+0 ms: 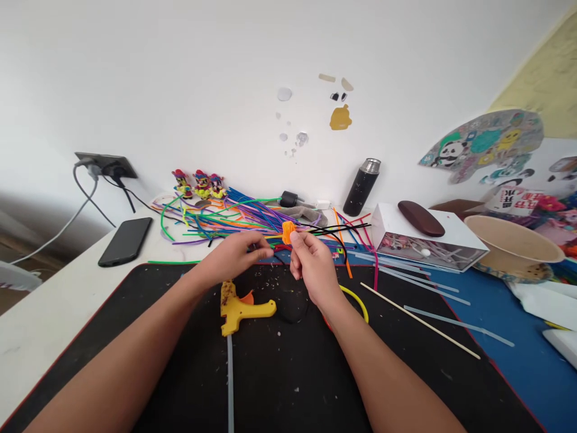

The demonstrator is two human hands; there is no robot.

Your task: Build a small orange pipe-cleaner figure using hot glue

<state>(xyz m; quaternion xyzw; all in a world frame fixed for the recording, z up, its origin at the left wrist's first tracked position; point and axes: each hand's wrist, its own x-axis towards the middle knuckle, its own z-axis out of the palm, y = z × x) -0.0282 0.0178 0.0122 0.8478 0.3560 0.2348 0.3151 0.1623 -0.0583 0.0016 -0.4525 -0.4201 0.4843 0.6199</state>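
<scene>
My right hand (313,258) pinches a small orange bundle (288,231) between thumb and fingers; it looks like folded pipe cleaner. To its left, my left hand (241,255) has its thumb and fingertips pressed together at the near edge of a pile of coloured pipe cleaners (265,216). Whether anything thin sits in those left fingers is too small to tell. Below my left hand, a yellow glue gun (238,313) lies on the black mat (288,379), with a clear glue stick (230,373) running from its back end. A yellow loop (360,300) is partly behind my right wrist.
A phone (126,240) lies on the left. Several small figurines (201,183) and a black thermos (362,187) stand by the wall. At right are a wooden stick (421,322), loose glue sticks (460,325), a white box (385,219) bearing a glasses case (421,218), and a beige bowl (514,240).
</scene>
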